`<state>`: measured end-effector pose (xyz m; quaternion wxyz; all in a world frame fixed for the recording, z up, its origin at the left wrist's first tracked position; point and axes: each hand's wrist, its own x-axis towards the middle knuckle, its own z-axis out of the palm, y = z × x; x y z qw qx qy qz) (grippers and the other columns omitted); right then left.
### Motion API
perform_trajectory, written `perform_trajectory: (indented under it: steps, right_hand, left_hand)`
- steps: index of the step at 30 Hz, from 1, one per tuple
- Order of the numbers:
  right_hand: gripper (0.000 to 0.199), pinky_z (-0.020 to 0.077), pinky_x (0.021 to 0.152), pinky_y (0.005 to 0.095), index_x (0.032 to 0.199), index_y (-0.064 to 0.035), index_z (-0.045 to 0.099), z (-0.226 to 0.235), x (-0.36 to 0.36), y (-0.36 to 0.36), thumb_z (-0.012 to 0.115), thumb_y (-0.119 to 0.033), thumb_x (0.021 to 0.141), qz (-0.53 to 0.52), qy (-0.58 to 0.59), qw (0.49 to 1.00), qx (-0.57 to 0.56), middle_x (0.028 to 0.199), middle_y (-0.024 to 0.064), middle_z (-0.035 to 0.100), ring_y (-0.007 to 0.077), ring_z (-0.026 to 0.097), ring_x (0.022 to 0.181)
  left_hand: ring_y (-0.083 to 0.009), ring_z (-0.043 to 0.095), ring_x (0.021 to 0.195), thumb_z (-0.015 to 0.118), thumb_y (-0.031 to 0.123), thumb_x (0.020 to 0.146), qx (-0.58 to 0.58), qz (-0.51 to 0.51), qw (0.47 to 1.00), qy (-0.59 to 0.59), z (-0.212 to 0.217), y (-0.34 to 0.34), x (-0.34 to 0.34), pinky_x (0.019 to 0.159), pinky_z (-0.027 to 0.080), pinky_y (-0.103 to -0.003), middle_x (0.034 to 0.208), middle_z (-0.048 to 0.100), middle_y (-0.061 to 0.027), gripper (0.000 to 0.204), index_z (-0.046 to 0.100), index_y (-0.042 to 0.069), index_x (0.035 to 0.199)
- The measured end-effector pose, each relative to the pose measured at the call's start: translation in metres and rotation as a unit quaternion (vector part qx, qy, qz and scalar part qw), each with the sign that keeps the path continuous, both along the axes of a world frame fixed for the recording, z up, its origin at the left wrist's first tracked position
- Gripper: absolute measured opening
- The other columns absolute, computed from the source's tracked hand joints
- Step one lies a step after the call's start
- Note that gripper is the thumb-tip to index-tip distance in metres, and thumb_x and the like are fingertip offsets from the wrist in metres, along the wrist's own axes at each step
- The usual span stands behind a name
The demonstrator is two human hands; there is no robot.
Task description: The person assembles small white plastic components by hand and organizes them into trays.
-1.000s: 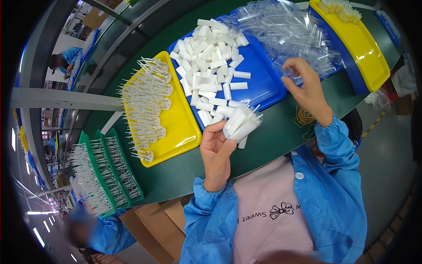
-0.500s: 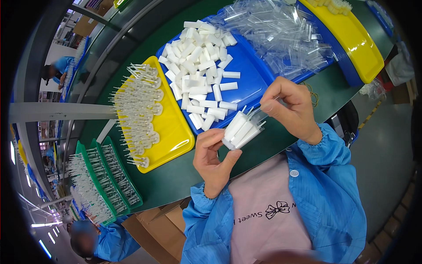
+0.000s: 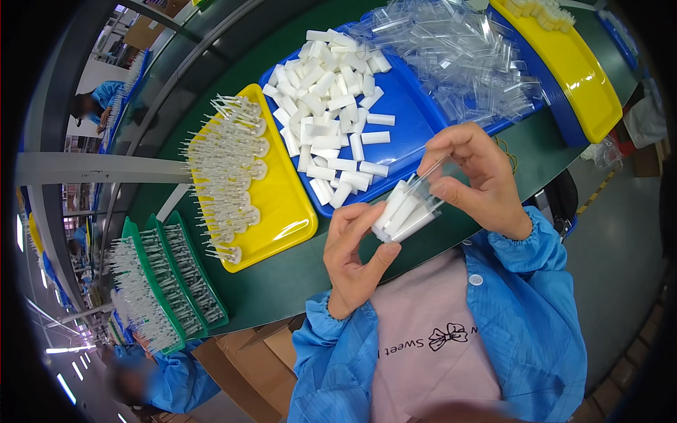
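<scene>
Currently a bundle of white tubes (image 3: 403, 211) is gripped at frame centre by the left hand (image 3: 356, 257), while a clear sleeve (image 3: 438, 185) is pinched in the right hand (image 3: 476, 180); bagging judged underway, careful alignment needed next.

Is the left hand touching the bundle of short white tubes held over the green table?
Touching. The head view shows the left hand with thumb and fingers wrapped around the lower end of the bundle of short white tubes, no gap between them.
</scene>
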<state>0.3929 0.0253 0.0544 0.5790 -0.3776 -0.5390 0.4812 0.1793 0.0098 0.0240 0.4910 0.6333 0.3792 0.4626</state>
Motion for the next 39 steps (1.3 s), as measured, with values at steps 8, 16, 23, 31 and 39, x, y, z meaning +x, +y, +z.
perform_trajectory:
  steps: [8,16,23,31,39]
  right_hand:
    - [0.029,0.0469,0.079,0.0258,0.104,0.0006,0.057,-0.005,0.004,-0.005,0.069,0.0,0.078,-0.022,-0.053,0.997,0.041,0.098,0.0078,0.06,0.0123,0.058,0.087]
    - [0.031,0.0461,0.08,0.0245,0.105,0.0015,0.057,-0.002,0.011,-0.004,0.07,-0.002,0.078,0.02,-0.019,1.0,-0.015,0.097,0.0055,0.059,0.0116,0.057,0.087]
    - [0.027,0.0456,0.081,0.0276,0.103,-0.0001,0.062,-0.006,0.007,-0.009,0.07,-0.007,0.078,-0.054,-0.093,0.993,0.049,0.097,0.0089,0.062,0.0162,0.058,0.089]
    - [0.018,0.0399,0.084,0.0299,0.097,-0.0018,0.064,-0.01,0.023,-0.002,0.067,-0.011,0.082,-0.033,-0.146,0.986,0.072,0.093,0.007,0.062,0.0172,0.055,0.089]
    - [0.013,0.0409,0.081,0.0293,0.09,-0.001,0.062,-0.006,0.016,-0.001,0.068,-0.007,0.08,-0.048,-0.066,0.995,0.058,0.088,0.0053,0.06,0.0171,0.054,0.086]
  left_hand:
    - [-0.0217,0.054,0.098,0.073,0.008,0.076,0.01,-0.049,0.998,0.039,0.006,0.003,-0.005,0.085,0.045,-0.03,0.108,0.052,-0.0147,0.045,0.061,-0.002,0.117]
    - [-0.0218,0.055,0.093,0.071,0.007,0.078,0.125,-0.082,0.981,0.122,0.019,0.009,-0.001,0.081,0.046,-0.03,0.109,0.049,-0.0148,0.041,0.061,-0.001,0.117]
    - [-0.0209,0.053,0.094,0.069,0.007,0.08,0.064,-0.043,0.996,0.053,0.007,0.005,0.003,0.083,0.045,-0.031,0.11,0.048,-0.0136,0.041,0.06,-0.001,0.119]
    - [-0.0245,0.054,0.1,0.079,0.003,0.068,0.158,0.099,0.979,0.081,-0.001,0.0,0.007,0.085,0.045,-0.032,0.112,0.053,-0.0146,0.047,0.062,0.0,0.112]
    - [-0.0229,0.057,0.102,0.078,0.0,0.067,0.11,0.09,0.988,0.061,-0.003,0.006,0.003,0.087,0.047,-0.031,0.117,0.054,-0.0144,0.048,0.061,-0.001,0.112]
